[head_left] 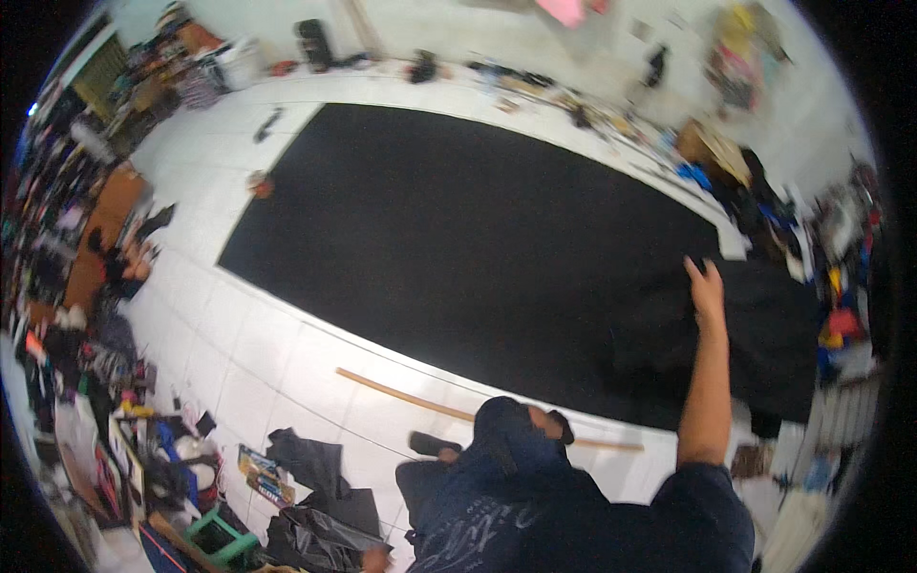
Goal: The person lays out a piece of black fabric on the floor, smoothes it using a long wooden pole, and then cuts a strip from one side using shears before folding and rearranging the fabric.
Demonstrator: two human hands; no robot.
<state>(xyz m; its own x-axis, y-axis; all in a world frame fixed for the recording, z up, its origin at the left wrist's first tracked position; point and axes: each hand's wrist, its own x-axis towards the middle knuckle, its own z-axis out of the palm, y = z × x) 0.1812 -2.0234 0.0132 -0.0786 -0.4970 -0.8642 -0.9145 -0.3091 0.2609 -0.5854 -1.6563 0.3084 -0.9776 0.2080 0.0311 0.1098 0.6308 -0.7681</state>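
Note:
A large black sheet of cloth (pixel 458 229) lies spread over the white tiled floor, mostly flat, with soft creases toward its right end. My right arm reaches out over that end. My right hand (pixel 705 288) is at the cloth near its far right edge, fingers apart and open, holding nothing that I can see. Low in the view, my left hand (pixel 376 558) shows only in part and is blurred. It is beside a crumpled black piece of material (pixel 315 537); its fingers cannot be made out.
A long wooden stick (pixel 406 393) lies along the near side of the cloth. A green stool (pixel 220 537) and a colourful box (pixel 266 477) are at the lower left. Piled clutter (pixel 105 239) lines the left side; more items (pixel 726 162) lie along the right wall.

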